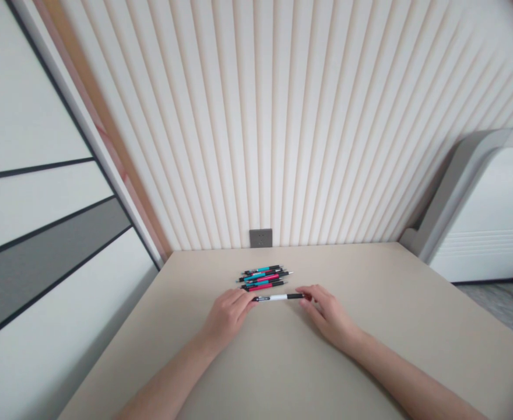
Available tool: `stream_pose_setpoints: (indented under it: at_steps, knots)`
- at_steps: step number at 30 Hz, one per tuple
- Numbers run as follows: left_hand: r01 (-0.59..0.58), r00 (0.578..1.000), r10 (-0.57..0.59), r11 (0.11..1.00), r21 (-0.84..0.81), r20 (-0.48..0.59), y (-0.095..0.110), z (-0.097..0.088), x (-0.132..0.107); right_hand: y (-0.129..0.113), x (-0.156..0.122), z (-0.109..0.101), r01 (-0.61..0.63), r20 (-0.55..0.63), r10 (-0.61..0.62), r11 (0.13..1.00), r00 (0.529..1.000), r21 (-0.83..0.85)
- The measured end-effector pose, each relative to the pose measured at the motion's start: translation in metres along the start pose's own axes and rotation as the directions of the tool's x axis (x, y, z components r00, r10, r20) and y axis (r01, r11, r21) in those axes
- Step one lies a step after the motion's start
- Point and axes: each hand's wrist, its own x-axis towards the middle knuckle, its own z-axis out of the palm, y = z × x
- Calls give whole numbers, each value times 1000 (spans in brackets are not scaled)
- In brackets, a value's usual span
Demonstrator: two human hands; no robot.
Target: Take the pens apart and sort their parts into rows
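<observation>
- The left hand (229, 312) and the right hand (329, 314) pinch one white pen (278, 297) between them, each closed on one end with fingertips, the left at the pen's left end, the right at its dark right end.
- The pen lies level across the middle of the frame, just below centre, at or just above the surface of the beige table (414, 326); whether it touches the tabletop cannot be told.
- Just above the pen in the frame, near but apart from it, lies a small pile of pens (265, 277) with teal, red and black barrels, roughly parallel to one another and to the held pen.
- The pile sits between the hands and the far edge of the table; nothing lies between the hands and the pile.
- Both forearms come in from the bottom of the frame, the left from lower left, the right from lower right, resting low over the table.
- Behind the table's far edge, at centre, a grey wall socket (260, 238) is set into a ribbed cream wall (283, 116).
- On the left side of the frame stands a cabinet (29, 221) with white and grey panels parted by dark lines.
- At the right edge, beside the table, is a white unit with a grey rounded frame (488, 210).
</observation>
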Motion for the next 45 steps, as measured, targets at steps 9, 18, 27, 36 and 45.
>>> stream_pose_setpoints:
  at_steps: [9, 18, 27, 36, 45]
  knots:
    - [22, 1000, -22, 999, -31, 2, 1, 1, -1, 1, -1, 2, -66, -35, 68, 996, 997, 65]
    - [12, 1000, -12, 999, -40, -21, 0, 2, -1, -2, 0, 2, -127, -16, 130, 985, 991, 118]
    - [22, 998, -25, 998, -50, -51, 1, 2, -1, -4, 1, 2, -166, 6, 167, 977, 986, 134]
    - [54, 997, -58, 994, -92, -44, 0, 2, -1, -3, 1, 3, -143, 29, 140, 974, 990, 173]
    - [67, 998, -68, 991, -113, -4, -2, 4, -3, -8, 0, 2, -132, 47, 125, 971, 991, 198]
